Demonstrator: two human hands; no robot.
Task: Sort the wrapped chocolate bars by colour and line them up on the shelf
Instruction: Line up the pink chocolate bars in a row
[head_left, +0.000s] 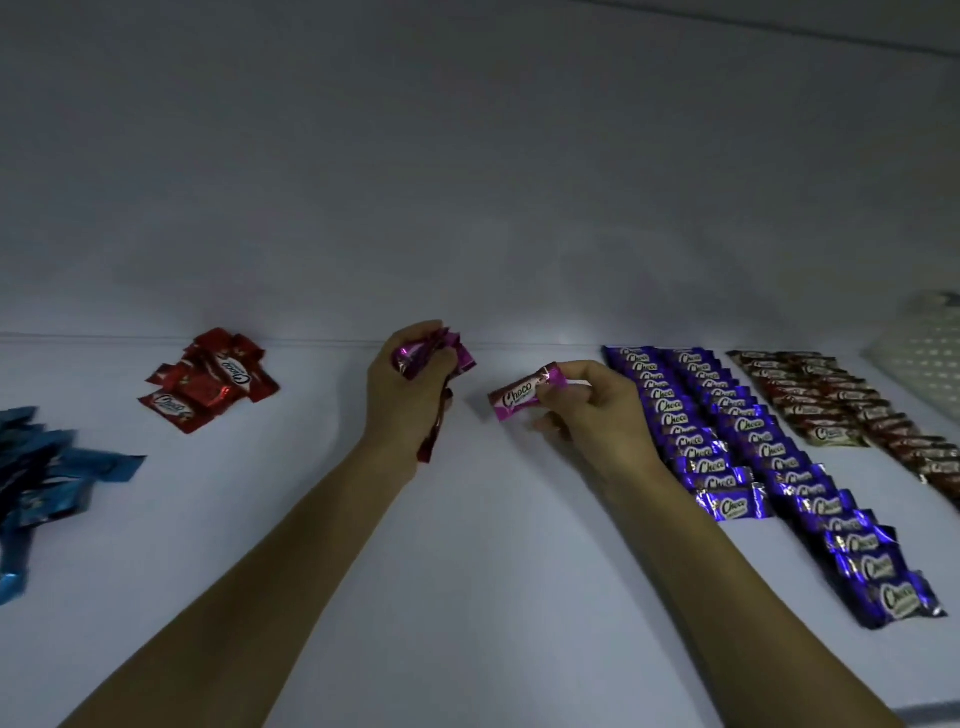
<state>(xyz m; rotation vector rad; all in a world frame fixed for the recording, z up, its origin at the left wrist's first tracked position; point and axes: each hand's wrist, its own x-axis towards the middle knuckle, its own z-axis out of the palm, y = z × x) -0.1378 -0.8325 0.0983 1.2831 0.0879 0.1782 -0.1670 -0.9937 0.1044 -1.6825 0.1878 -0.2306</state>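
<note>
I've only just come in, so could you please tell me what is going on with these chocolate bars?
A person is sorting wrapped chocolate bars by colour on a white shelf. The left hand holds a bunch of pink bars, and the right hand pinches a single pink bar. On the right, purple bars and brown bars lie in neat rows; on the left, red bars and blue bars sit in loose heaps.

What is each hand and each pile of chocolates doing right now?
left hand: grips a bunch of pink bars
right hand: pinches one pink bar, label showing
purple bars: lined up in two overlapping rows
brown bars: lined up in rows
red bars: loose heap, not lined up
blue bars: loose heap, not lined up
</note>
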